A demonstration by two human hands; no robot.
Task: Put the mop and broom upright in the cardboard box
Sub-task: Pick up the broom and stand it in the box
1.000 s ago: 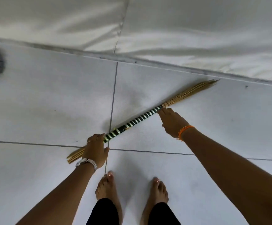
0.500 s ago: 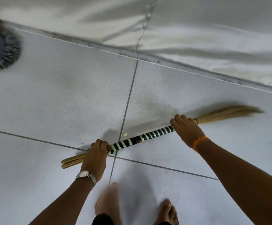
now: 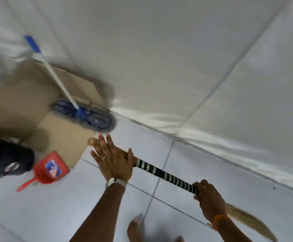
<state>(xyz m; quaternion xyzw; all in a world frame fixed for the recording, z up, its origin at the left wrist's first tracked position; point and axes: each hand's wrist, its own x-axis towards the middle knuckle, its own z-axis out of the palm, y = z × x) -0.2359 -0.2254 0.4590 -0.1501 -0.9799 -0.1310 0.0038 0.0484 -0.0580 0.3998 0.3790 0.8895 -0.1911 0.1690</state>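
Now the broom (image 3: 166, 174) hangs level above the white tiled floor (image 3: 212, 172), its striped handle clenched in the right hand (image 3: 210, 200); the left hand (image 3: 113, 161) lies splayed over its end. Beyond, the mop (image 3: 82, 112) stands in the cardboard box (image 3: 61, 135) against the wall (image 3: 177, 58).

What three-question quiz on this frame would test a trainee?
1. True or false: the broom is held by the right hand.
2. The mop head rests on: A) the cardboard box, B) the red dustpan, C) the wall.
3. How are the left hand fingers?

Key: 1 true. 2 A. 3 spread open over the broom's end.
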